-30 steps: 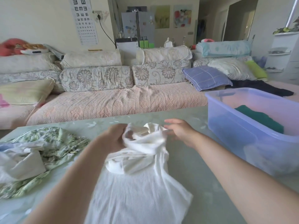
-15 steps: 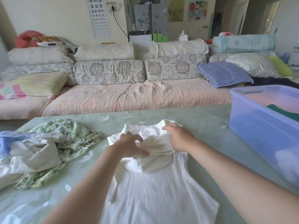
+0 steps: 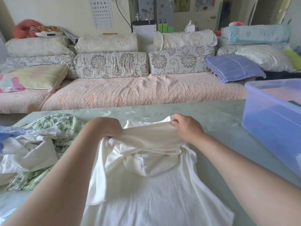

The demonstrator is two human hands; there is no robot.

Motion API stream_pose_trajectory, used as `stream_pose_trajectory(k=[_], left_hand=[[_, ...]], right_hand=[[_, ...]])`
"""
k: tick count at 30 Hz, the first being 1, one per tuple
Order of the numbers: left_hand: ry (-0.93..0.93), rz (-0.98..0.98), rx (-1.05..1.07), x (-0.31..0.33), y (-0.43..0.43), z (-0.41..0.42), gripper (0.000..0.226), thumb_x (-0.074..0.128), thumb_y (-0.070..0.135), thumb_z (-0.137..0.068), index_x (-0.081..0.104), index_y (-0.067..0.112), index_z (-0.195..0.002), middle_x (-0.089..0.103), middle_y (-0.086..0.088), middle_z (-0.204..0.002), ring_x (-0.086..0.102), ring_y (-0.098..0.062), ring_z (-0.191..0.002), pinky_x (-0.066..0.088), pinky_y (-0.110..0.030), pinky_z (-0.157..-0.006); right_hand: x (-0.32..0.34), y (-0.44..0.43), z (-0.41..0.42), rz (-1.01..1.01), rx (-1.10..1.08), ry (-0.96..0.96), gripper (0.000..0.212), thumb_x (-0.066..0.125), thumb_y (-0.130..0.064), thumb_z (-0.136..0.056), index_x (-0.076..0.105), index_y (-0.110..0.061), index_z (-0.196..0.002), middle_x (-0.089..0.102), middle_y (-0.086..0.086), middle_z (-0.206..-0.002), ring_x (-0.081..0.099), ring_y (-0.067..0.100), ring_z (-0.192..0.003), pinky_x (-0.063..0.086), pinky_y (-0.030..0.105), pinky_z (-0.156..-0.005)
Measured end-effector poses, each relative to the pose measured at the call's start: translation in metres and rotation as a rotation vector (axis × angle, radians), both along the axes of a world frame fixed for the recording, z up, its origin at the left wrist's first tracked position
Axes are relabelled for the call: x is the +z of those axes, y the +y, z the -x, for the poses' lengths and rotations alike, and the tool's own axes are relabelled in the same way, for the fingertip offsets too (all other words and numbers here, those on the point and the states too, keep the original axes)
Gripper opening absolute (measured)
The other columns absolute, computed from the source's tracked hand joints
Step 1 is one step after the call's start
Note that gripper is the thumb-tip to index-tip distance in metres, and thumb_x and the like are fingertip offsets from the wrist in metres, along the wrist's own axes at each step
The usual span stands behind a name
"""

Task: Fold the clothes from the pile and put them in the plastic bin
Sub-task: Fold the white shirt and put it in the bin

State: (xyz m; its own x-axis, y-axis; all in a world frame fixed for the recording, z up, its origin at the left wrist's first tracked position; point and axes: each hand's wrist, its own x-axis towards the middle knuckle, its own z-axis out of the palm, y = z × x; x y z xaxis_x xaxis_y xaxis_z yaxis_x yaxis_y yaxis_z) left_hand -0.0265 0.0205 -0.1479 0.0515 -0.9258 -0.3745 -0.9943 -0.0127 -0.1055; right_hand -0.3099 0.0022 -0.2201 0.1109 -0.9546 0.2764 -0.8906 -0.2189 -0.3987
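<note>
Since half a second ago, the left hand [image 3: 105, 128] and right hand [image 3: 187, 130] have drawn apart. They were close together on the bunched top of the shirt [image 3: 146, 194]; now a band of its upper edge runs taut between them, lifted a little off the desk [image 3: 211, 115].

Both hands are clamped on the cloth. The left grips one end with its fingers tucked out of my sight, and the right pinches the other end between thumb and curled fingers. Below that band the cloth is still rumpled in loose folds, while the lower body of the shirt lies flat on the desk, running back toward the person between the two forearms.

From where I stand this looks like the spreading-out step of folding this one shirt: the top is being opened and squared up, and no fold is made yet. I'd judge the next move calls for laying the stretched edge down flat and smoothing the bunched part beneath it, so that the sides can be turned in evenly.

Unfolded clothes wait in the pile [image 3: 40, 144] just beside the left forearm. On the right the bin [image 3: 268, 121] stands well apart from the shirt, with something dark green [image 3: 295, 103] already inside.
</note>
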Motion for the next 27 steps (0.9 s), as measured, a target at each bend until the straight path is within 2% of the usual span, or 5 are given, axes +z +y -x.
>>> stream_pose_trajectory(k=[3,8,13,20,27], left_hand=[[-0.025,0.035,0.076,-0.007,-0.016,-0.015,0.042,0.039,0.019,-0.085,0.065,0.015,-0.117,0.067,-0.004,-0.107,0.064,-0.023,-0.093,0.052,-0.035,-0.087],[0.030,0.637,0.043,-0.045,-0.010,0.013,0.038,0.051,0.001,-0.086,0.056,0.015,-0.120,0.060,-0.009,-0.116,0.057,-0.028,-0.106,0.052,-0.040,-0.090],[0.416,0.284,-0.251,-0.066,-0.004,0.038,0.053,0.047,0.010,-0.083,0.057,0.045,-0.122,0.047,0.009,-0.141,0.046,-0.017,-0.126,0.041,-0.035,-0.103],[0.102,0.325,-0.309,-0.085,-0.006,0.019,0.067,0.052,0.058,-0.085,0.036,0.040,-0.147,0.041,0.009,-0.151,0.036,-0.012,-0.139,0.029,-0.032,-0.114],[0.057,0.576,-0.281,-0.089,0.011,-0.007,0.049,0.050,0.003,-0.089,0.064,0.035,-0.124,0.064,0.006,-0.124,0.052,-0.017,-0.111,0.047,-0.031,-0.092]], right_hand=[[0.002,-0.004,-0.001,0.066,0.006,0.025,0.018,0.041,-0.028,-0.104,0.057,-0.020,-0.103,0.065,0.001,-0.098,0.058,0.028,-0.091,0.040,0.035,-0.071],[-0.018,-0.006,-0.001,-0.028,0.064,-0.105,0.042,0.053,-0.010,-0.096,0.044,-0.016,-0.137,0.046,0.011,-0.129,0.055,0.030,-0.108,0.042,0.035,-0.092],[-0.023,0.004,0.005,0.068,0.127,-0.059,0.056,0.057,-0.006,-0.083,0.049,-0.014,-0.139,0.044,0.007,-0.139,0.051,0.027,-0.124,0.040,0.036,-0.104],[-0.026,0.041,-0.004,-0.223,0.357,0.376,0.079,0.054,-0.037,-0.084,0.023,-0.033,-0.157,0.000,-0.006,-0.167,0.002,0.014,-0.152,0.006,0.033,-0.123],[-0.023,0.044,-0.008,-0.148,0.319,0.439,0.084,0.036,0.014,-0.086,0.012,-0.019,-0.159,-0.006,0.002,-0.167,-0.008,0.016,-0.153,-0.001,0.029,-0.123]])
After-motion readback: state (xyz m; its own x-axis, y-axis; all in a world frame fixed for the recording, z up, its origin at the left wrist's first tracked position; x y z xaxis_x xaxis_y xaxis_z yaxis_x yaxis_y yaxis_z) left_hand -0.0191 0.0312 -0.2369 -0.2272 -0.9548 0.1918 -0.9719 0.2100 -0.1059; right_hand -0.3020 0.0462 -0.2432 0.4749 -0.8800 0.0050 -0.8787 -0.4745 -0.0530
